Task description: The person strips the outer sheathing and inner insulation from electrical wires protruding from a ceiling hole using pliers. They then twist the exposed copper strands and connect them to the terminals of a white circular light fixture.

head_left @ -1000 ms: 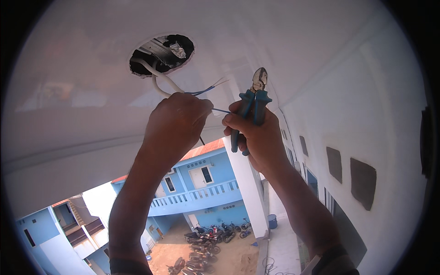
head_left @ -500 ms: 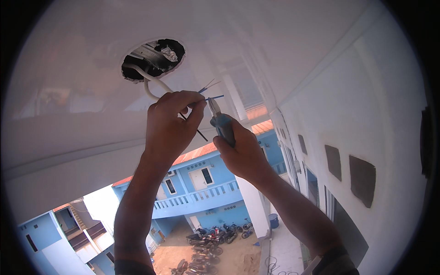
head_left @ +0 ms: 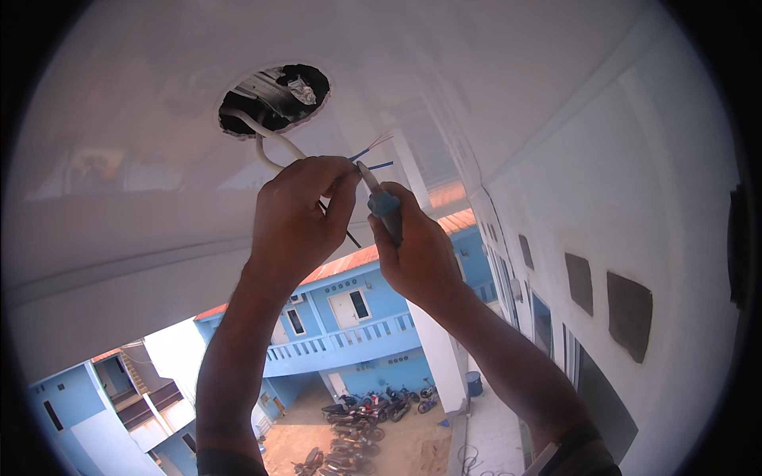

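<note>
Two white cables (head_left: 279, 140) hang out of a round hole (head_left: 270, 103) in the ceiling and run behind my left hand (head_left: 298, 210). That hand is closed in a pinch on the wire ends. Beyond its fingertips stick out a blue wire with bare, splayed copper strands (head_left: 379, 142) and a second blue wire (head_left: 382, 165). A black wire (head_left: 352, 237) points down below the fingers. My right hand (head_left: 421, 258) is wrapped round pliers with blue-and-dark handles (head_left: 385, 208). Their jaws reach up to the left fingertips, by the second blue wire; whether they grip it I cannot tell.
Overhead is a glossy white ceiling (head_left: 159, 151). A white wall (head_left: 683, 198) with grey patches stands at the right. Far below, a courtyard (head_left: 302, 440) holds several parked motorcycles (head_left: 357, 428), before a blue building (head_left: 381, 293) with a balcony.
My right hand has turned the pliers, so the jaws now show narrower, and their tip sits nearer my left fingertips. The hole and the wires appear shifted slightly to the right.
</note>
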The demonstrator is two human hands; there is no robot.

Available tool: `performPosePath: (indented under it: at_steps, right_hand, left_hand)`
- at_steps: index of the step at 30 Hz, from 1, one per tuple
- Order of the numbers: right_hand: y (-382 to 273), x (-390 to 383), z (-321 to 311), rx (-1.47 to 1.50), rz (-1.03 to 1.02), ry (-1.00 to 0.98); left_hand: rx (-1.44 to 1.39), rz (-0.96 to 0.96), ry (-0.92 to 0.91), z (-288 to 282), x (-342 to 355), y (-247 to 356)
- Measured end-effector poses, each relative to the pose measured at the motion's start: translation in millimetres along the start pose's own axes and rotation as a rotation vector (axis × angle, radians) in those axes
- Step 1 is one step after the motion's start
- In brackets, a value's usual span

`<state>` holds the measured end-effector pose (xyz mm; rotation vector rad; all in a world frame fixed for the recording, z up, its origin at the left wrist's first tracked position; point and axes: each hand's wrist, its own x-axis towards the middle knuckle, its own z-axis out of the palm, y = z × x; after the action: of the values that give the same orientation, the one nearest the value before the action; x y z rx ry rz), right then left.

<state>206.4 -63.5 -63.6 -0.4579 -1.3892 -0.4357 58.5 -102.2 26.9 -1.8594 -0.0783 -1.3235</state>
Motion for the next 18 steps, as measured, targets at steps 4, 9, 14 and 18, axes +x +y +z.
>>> performPosePath:
  at_steps: [4, 9, 14, 18]
  right_hand:
    - [5, 4, 4, -0.099, -0.107, 0.076]
    - [12, 11, 6, -0.203, -0.179, 0.116]
    - [5, 12, 2, -0.136, -0.155, 0.065]
    - [-11, 10, -14, -0.117, -0.041, -0.054]
  left_hand:
    - [-0.034, -0.008, -0.021, -6, 1, -4]
    - [0.049, -0.168, -0.172, -18, 6, 6]
    - [0.061, -0.05, -0.079, -12, 3, 2]
    - [0.13, 0.073, -0.032, -11, 1, -3]
